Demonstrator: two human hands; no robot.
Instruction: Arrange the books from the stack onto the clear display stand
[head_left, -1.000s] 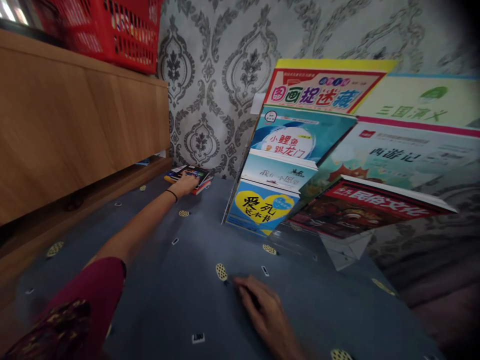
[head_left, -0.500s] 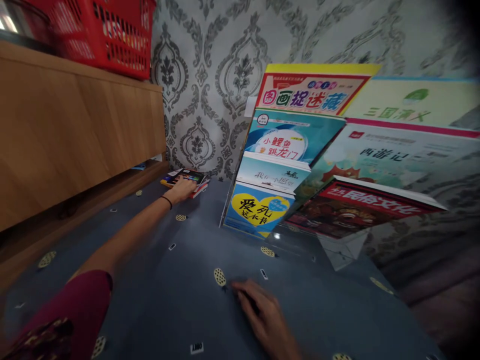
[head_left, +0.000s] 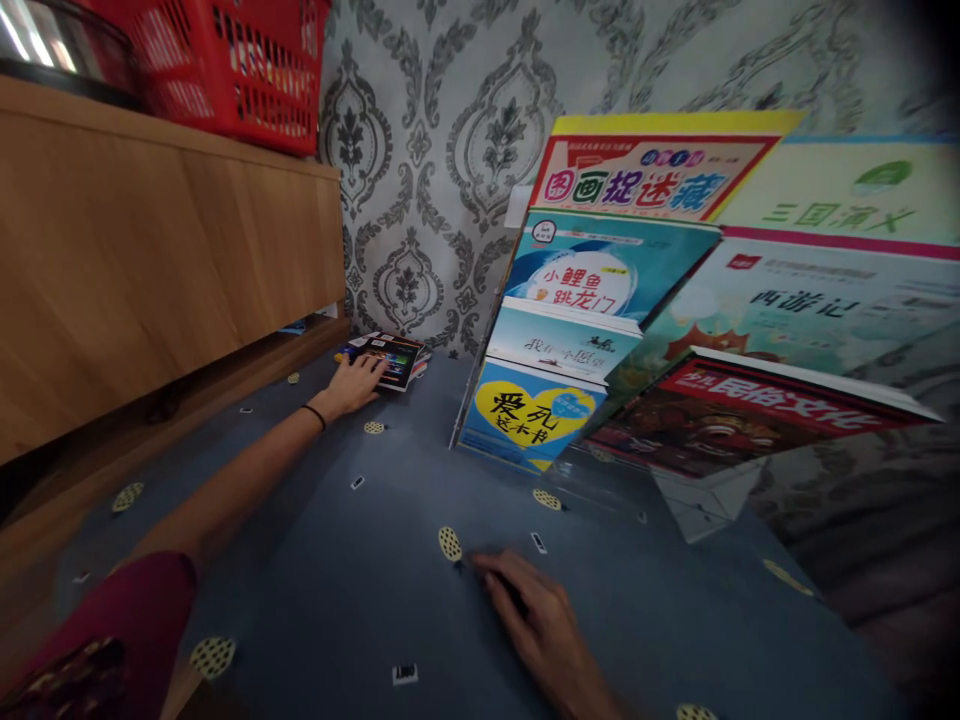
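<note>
At the far end of the table my left hand (head_left: 355, 384) rests on a black book (head_left: 400, 362), on top of a small pile of books. Its fingers lie spread over the book's left part; whether the thumb is under the edge I cannot tell. My right hand (head_left: 536, 615) lies on the blue-grey tablecloth (head_left: 315, 590) near the front, holding nothing, with its fingers loosely bent and apart. Beyond it a blue book with a yellow heart (head_left: 525, 415) stands lowest in the left column of a tilted display rack.
The rack also holds a white-and-blue book (head_left: 562, 345), a teal book (head_left: 600, 265), a colourful picture book (head_left: 637, 185) and, to the right, a red-and-brown book (head_left: 735, 425). A wooden cabinet (head_left: 172, 260) with a red basket (head_left: 255, 75) borders the left side, patterned wallpaper (head_left: 502, 130) the back.
My left hand has drawn back a little to the left. The black book has shifted and turned on the pile, covering the orange edge beneath. My right hand stays on the tablecloth; the view has shifted slightly.
</note>
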